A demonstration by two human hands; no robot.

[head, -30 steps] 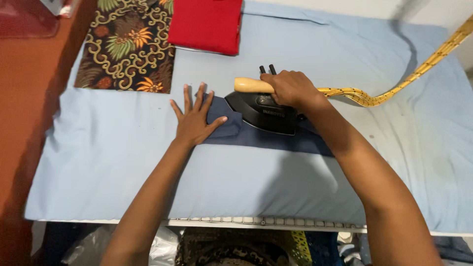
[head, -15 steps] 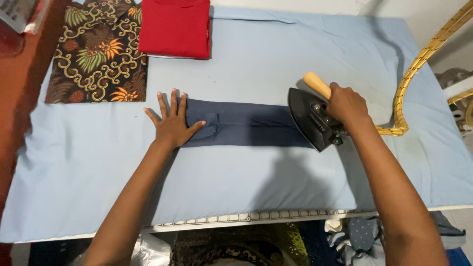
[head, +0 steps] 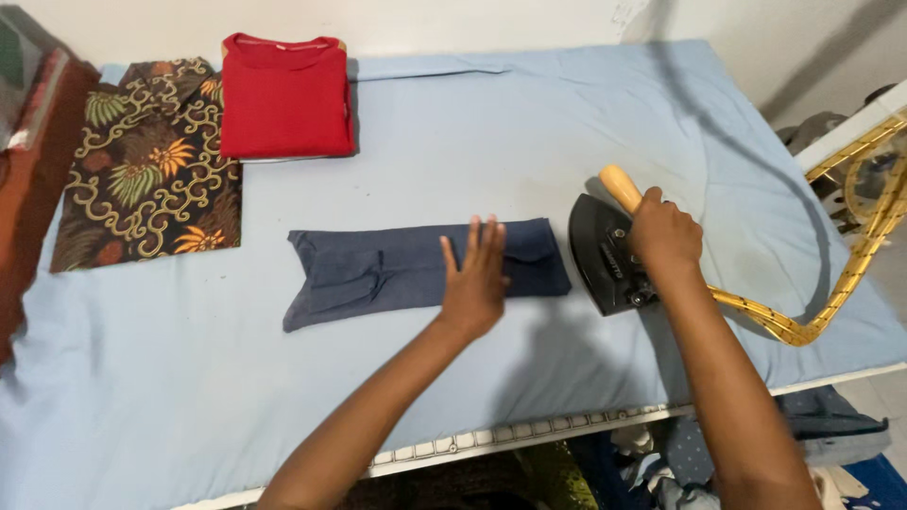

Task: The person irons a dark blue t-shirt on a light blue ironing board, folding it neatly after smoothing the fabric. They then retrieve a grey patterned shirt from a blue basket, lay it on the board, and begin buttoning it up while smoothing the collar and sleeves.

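— Head view, starting from the far left: what lies left of the navy cloth (head: 416, 269)?

— A folded patterned fabric (head: 151, 161), dark with orange and green leaves, sits up and to the left of the navy cloth, at the left edge of the worktop (head: 529, 123). Beside it, straight above the navy cloth's left end, is a folded red shirt (head: 286, 96).

— And the navy cloth itself?

— It lies flat as a long folded strip near the middle of the blue-covered worktop, its left end flared a little.

— Which hand is on it?

— The left hand (head: 474, 279), palm down on the right part of the navy cloth, fingers straight and close together, pointing away from the person.

— What is right of the navy cloth?

— A black iron (head: 605, 253), just beside the cloth's right end, resting on the blue cover. Whether it touches the cloth I cannot tell. The right hand (head: 664, 234) is wrapped around its pale wooden handle (head: 621, 186), of which only the far end shows.

— Anything further right?

— A yellow braided cord (head: 831, 302) runs from behind the iron, curves right and rises off the worktop's edge.
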